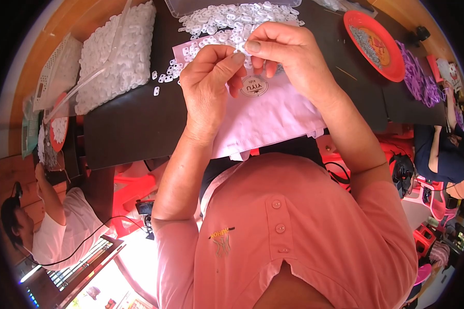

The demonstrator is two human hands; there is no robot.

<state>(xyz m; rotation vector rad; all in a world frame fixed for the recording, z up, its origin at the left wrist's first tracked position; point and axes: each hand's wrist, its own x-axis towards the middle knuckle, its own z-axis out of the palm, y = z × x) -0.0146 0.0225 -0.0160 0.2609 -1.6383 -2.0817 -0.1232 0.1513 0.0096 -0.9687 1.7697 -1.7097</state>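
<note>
My left hand (207,72) and my right hand (290,54) meet above the middle of the dark table, thumb and forefinger pinched on each. What sits between the fingertips is too small and too covered to make out. Beneath them lies a pink bag (268,116) with a round printed mark, its near end hanging over the table edge. Small white plastic pieces with two holes (219,19) are heaped just beyond my fingers, on the bag's far end and around it. A few loose ones (156,91) lie to the left of my left hand.
A large clear bag packed with white pieces (119,54) stands at left, near a white perforated basket (56,69). On the right are a red oval tray (374,45) of small grey metal parts and purple strips (417,74). Other people sit at both sides.
</note>
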